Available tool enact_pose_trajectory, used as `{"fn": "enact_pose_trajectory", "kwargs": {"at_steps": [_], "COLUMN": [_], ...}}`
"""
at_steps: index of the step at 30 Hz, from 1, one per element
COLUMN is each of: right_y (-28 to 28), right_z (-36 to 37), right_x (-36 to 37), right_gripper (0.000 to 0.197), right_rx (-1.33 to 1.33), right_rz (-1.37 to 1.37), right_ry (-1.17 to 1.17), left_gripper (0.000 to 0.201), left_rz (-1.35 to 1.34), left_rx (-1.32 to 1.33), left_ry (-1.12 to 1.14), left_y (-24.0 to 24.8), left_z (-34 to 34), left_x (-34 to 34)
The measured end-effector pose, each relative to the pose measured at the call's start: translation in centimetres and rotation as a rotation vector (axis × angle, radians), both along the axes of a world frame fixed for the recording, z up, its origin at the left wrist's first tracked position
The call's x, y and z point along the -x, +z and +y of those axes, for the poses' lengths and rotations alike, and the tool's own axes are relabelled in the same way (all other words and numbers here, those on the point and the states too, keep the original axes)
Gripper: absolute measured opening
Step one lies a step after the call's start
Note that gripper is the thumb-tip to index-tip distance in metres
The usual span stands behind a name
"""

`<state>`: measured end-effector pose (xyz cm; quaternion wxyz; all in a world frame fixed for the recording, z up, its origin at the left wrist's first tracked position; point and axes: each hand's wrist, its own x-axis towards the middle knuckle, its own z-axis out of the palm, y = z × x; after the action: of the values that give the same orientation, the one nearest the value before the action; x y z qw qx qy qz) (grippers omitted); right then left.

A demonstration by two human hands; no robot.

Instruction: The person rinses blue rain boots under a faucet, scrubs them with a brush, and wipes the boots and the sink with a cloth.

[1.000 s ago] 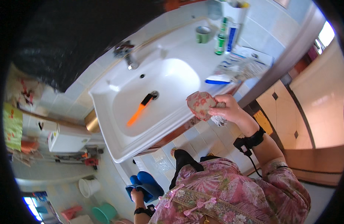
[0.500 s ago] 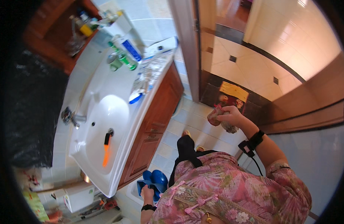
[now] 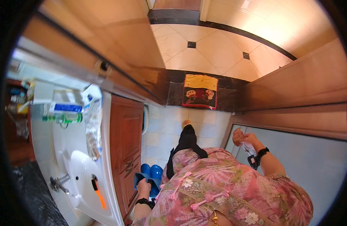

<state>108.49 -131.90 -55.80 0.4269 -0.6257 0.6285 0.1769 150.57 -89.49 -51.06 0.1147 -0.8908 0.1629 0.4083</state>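
Note:
A pair of blue rubber boots (image 3: 156, 172) hangs low beside the cabinet, toes pointing ahead. My left hand (image 3: 144, 186) is closed on their upper edge. Out to the right, my right hand (image 3: 251, 141) grips a crumpled bundle (image 3: 238, 136), brownish-red on one side, with pale, filmy material hanging below my fingers. What the bundle is, I cannot make out. Each wrist wears a black strap, and the right one carries a small dark box.
A white washbasin (image 3: 81, 169) on a red-brown cabinet (image 3: 124, 128) lines the left, with an orange-bladed knife (image 3: 100, 196) in the bowl. Green bottles (image 3: 64, 118) and a blue-white box (image 3: 68, 107) stand at its far end. Ahead, a small mat (image 3: 200, 92) lies in the doorway between brown door frames.
My view has swung toward the doorway, so the basin now sits farther left. My right hand has come back toward my right side with the bundle. The boots stay in my left hand.

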Motion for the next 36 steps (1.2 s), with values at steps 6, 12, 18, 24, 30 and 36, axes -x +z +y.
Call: {"fn": "enact_pose_trajectory", "kwargs": {"at_steps": [6, 12, 18, 24, 30, 36], "right_y": [3.0, -2.3, 0.9, 5.1, 9.1, 4.5], "right_z": [-5.9, -13.6, -25.2, -34.8, -35.0, -32.5], "right_x": [2.4, 6.4, 0.7, -6.2, -14.3, -19.7], "right_gripper": [0.034, 0.036, 0.027, 0.018, 0.018, 0.020], "right_rx": [0.026, 0.082, -0.121, -0.285, -0.047, -0.064], "right_rz": [0.020, -0.026, 0.217, -0.218, -0.246, -0.219], "right_ry": [-0.167, 0.002, 0.070, 0.159, 0.451, 0.568], "left_gripper": [0.022, 0.014, 0.015, 0.031, 0.064, 0.077], "left_rz": [0.053, -0.139, -0.340, -0.700, -0.801, -0.754], "left_rx": [0.003, 0.174, 0.207, 0.354, 0.380, 0.378], "left_ry": [-0.145, -0.242, -0.033, 0.295, 0.251, 0.212], "left_y": [2.6, 6.2, 12.9, 21.2, 31.5, 40.2], "left_z": [-11.2, -19.5, -21.5, -22.3, -21.4, -19.0], "left_x": [-2.9, -4.3, 1.7, 7.5, 7.1, -1.4]}}
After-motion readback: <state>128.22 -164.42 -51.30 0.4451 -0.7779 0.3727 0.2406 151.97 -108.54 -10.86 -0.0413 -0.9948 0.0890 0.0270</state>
